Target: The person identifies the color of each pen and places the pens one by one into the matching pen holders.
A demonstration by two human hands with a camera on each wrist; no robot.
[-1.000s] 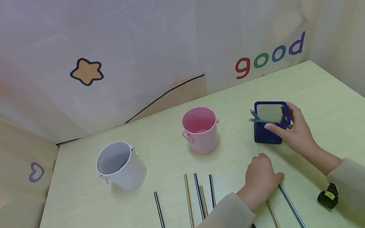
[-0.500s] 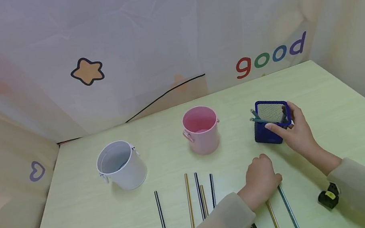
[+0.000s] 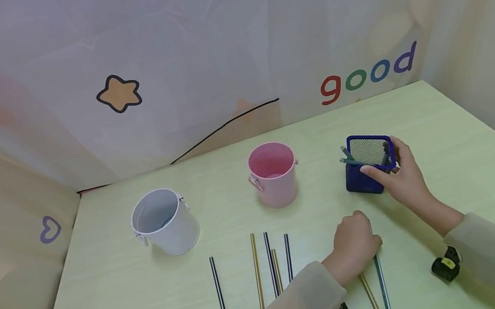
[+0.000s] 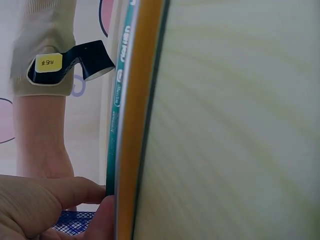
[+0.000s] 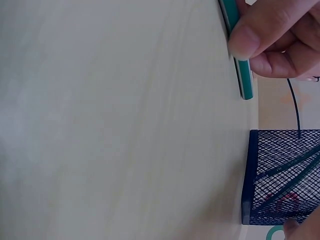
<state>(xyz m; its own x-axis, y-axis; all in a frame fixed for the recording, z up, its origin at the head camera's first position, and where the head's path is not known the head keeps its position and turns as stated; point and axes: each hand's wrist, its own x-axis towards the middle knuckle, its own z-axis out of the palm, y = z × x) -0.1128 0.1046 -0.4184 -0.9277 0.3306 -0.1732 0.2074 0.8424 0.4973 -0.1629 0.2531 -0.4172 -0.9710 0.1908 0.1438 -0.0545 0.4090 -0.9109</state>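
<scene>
My left hand (image 3: 354, 240) pinches a green pencil (image 3: 383, 285) near its far end, between thumb and fingertip in the left wrist view. The pencil lies low along the table, just right of a yellow pencil (image 3: 373, 301). At the right, my right hand (image 3: 398, 180) grips the rim and side of a blue mesh pen holder (image 3: 362, 181), which stands on the table. Green pencils (image 3: 351, 161) lean out over its left edge. In the right wrist view the mesh wall (image 5: 285, 155) shows these pencils inside, and the flat end of the pinched pencil (image 5: 245, 80) extends beyond the left thumb.
A white bucket (image 3: 181, 229) stands at the left and a pink bucket (image 3: 278, 187) at the middle back. Striped dark pencils (image 3: 220, 297) and yellow pencils (image 3: 256, 269) lie in front of them, some partly behind the left sleeve (image 3: 289, 307).
The green pencil's near end has swung left toward the yellow pencil, and its far tip now shows above my left fingers. My right hand and the pen holder have stayed put.
</scene>
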